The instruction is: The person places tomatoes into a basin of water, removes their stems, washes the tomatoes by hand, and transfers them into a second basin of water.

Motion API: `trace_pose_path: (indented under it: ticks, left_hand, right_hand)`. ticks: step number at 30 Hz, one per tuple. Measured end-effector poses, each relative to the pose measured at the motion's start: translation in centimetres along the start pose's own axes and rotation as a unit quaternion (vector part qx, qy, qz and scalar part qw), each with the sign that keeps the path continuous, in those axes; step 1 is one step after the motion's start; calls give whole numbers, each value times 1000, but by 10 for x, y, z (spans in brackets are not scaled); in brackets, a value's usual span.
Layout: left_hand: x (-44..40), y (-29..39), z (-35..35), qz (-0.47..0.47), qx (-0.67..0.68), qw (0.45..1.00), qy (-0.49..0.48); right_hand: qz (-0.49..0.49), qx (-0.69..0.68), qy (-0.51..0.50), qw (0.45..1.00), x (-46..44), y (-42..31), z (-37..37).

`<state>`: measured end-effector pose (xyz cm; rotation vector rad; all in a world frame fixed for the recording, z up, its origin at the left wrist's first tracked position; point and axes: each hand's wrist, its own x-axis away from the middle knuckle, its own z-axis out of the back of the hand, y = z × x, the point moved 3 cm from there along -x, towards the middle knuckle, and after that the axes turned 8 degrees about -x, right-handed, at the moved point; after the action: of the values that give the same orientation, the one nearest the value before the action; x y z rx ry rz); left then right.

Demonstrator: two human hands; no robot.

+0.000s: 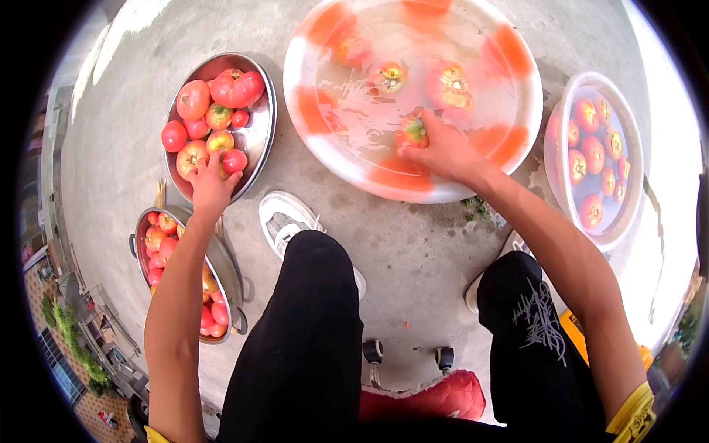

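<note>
My left hand reaches into a metal bowl of tomatoes, its fingers around a small red tomato near the bowl's front rim. Larger tomatoes lie heaped behind it. Over the wide white and orange basin of water, my right hand grips a greenish-red tomato at the water's surface, thumb and fingers on either side. Several more tomatoes sit in that water, among them a yellow-green one and a big ribbed one.
A pale tub of water with several tomatoes stands at the right. Beside my left forearm is a metal pot full of tomatoes. Below me are a red cushioned seat and casters on the concrete floor.
</note>
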<state>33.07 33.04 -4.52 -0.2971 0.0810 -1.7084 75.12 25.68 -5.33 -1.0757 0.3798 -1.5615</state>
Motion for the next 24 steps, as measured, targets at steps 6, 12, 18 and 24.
trace_pose_path:
  ticks: [6, 12, 18, 24]
  left_hand:
    - [-19, 5, -17, 37, 56, 995, -71]
    - [-18, 14, -13, 57, 51, 993, -89]
    - [-33, 15, -20, 44, 46, 990, -122]
    - [-32, 4, -14, 43, 184, 978, -93]
  right_hand:
    - [-25, 9, -41, 999, -5, 1, 0]
    - [-8, 17, -37, 999, -5, -1, 1]
    - [18, 12, -28, 999, -5, 2, -2]
    - [-2, 5, -35, 999, -8, 7, -2]
